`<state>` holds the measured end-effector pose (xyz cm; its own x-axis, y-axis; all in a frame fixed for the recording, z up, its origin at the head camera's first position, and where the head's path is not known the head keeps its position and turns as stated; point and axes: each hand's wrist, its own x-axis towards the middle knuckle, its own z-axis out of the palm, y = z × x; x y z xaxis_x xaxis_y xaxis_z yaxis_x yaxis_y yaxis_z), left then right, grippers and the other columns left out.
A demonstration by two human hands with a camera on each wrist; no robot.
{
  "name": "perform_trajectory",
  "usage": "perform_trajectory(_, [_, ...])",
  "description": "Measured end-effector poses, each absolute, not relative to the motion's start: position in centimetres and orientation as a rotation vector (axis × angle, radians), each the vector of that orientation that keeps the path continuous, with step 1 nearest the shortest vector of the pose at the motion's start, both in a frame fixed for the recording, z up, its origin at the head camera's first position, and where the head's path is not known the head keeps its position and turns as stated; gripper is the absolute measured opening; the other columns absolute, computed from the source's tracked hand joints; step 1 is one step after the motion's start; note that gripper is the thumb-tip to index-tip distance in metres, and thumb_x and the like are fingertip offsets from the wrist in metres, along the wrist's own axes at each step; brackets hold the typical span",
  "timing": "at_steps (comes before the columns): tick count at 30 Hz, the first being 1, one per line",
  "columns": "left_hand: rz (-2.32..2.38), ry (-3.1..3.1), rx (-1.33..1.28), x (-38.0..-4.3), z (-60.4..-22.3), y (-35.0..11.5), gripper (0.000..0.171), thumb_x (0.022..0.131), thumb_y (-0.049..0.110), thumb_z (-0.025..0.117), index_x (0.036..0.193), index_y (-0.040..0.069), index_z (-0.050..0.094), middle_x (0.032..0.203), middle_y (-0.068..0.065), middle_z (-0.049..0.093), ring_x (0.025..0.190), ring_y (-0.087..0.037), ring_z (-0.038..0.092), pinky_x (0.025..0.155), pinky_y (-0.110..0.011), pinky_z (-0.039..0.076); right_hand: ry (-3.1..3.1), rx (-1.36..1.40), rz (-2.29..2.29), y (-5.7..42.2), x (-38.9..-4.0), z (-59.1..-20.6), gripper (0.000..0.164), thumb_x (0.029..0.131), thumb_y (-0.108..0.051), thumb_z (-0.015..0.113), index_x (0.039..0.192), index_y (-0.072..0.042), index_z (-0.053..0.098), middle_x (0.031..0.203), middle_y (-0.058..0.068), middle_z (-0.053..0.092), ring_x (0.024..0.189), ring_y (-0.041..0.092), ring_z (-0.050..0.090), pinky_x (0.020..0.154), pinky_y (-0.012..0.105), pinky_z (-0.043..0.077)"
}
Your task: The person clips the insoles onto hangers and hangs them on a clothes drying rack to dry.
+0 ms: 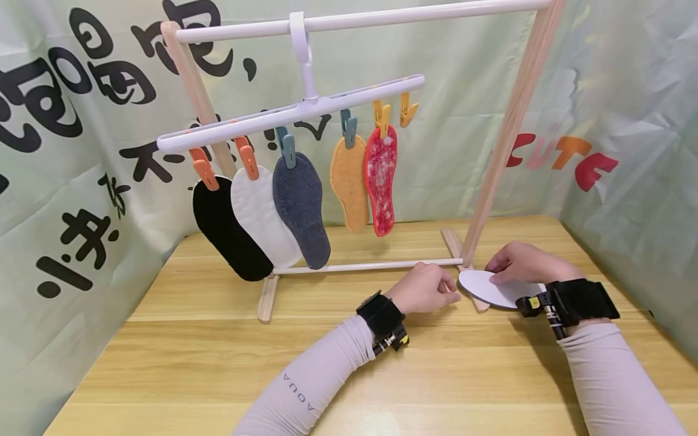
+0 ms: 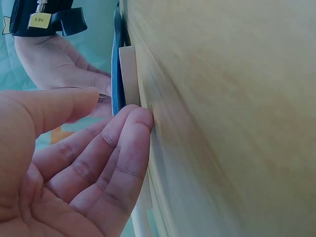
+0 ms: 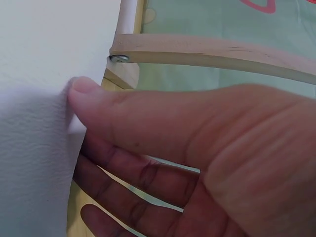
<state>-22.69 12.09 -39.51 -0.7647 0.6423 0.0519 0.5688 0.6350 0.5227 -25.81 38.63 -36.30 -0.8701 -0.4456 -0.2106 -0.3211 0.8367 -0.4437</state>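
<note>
My right hand (image 1: 529, 264) pinches the edge of a flat insole (image 1: 491, 289), white on its upper face, over the stand's right foot. In the right wrist view the thumb (image 3: 86, 91) presses the white face and the other fingers lie beneath. The left wrist view shows its blue underside edge (image 2: 116, 74) by the wooden foot (image 2: 129, 74). My left hand (image 1: 422, 287) is just left of the insole, fingers loosely bent and thumb apart, gripping nothing. Whether its fingertips touch the insole cannot be told.
A white hanger (image 1: 327, 108) hangs tilted from the stand's top rail (image 1: 425, 16). Clips hold black (image 1: 229, 233), white (image 1: 264, 212), dark grey (image 1: 299, 206), orange (image 1: 349, 184) and red (image 1: 382, 181) insoles. A yellow clip (image 1: 406, 111) at the right end holds nothing.
</note>
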Motion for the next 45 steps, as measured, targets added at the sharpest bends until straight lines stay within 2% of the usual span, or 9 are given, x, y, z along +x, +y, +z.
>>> perform_trajectory(10, [0.786,2.712,1.046,-23.1,-39.7,12.4,0.015,0.102,0.031,0.076,0.104,0.017,0.082,0.075,0.016,0.071,0.068,0.006,0.060,0.068,-0.009,0.044,2.739,-0.588,-0.547,38.5,-26.3,-36.2,0.021,0.091,-0.011,0.084,0.101,0.007,0.079,0.089,0.007,0.080,0.078,0.013,0.061,0.070,0.027,0.050])
perform_trajectory(19, [0.784,2.723,1.047,-23.3,-39.8,12.6,0.016,0.102,0.032,0.076,0.104,0.017,0.082,0.075,0.017,0.071,0.069,0.006,0.059,0.068,-0.009,0.044,2.732,-0.585,-0.543,38.5,-26.6,-36.2,0.021,0.091,-0.010,0.083,0.101,0.007,0.079,0.087,0.004,0.078,0.076,0.012,0.060,0.069,0.026,0.049])
perform_trajectory(26, [0.777,2.724,1.049,-23.3,-39.9,12.4,0.015,0.101,0.032,0.077,0.102,0.018,0.083,0.075,0.017,0.070,0.069,0.006,0.059,0.068,-0.009,0.044,2.755,-0.609,-0.565,38.3,-26.5,-36.4,0.017,0.095,-0.011,0.080,0.102,0.004,0.079,0.084,-0.001,0.075,0.073,0.012,0.055,0.065,0.024,0.044])
perform_trajectory(32, [0.778,2.717,1.051,-23.4,-39.9,12.4,0.014,0.101,0.031,0.078,0.101,0.017,0.083,0.079,0.014,0.075,0.071,0.007,0.060,0.068,-0.009,0.045,2.772,-0.614,-0.623,37.9,-26.4,-36.3,0.014,0.098,-0.013,0.077,0.101,0.000,0.080,0.083,-0.003,0.073,0.072,0.010,0.053,0.065,0.023,0.043])
perform_trajectory(42, [0.788,2.717,1.038,-23.5,-39.6,12.4,0.015,0.101,0.030,0.078,0.099,0.017,0.085,0.077,0.014,0.075,0.072,0.007,0.060,0.070,-0.008,0.044,2.761,-0.595,-0.771,37.3,-26.1,-35.2,0.016,0.099,-0.011,0.076,0.105,0.003,0.076,0.090,0.000,0.074,0.073,0.009,0.055,0.063,0.023,0.046])
perform_trajectory(45, [0.794,2.718,1.024,-23.6,-39.6,12.4,0.015,0.100,0.030,0.078,0.098,0.017,0.085,0.077,0.014,0.077,0.074,0.008,0.060,0.071,-0.008,0.045,2.751,-0.584,-0.818,37.1,-26.0,-34.9,0.017,0.100,-0.012,0.075,0.107,0.004,0.076,0.091,0.001,0.075,0.075,0.009,0.058,0.065,0.023,0.051])
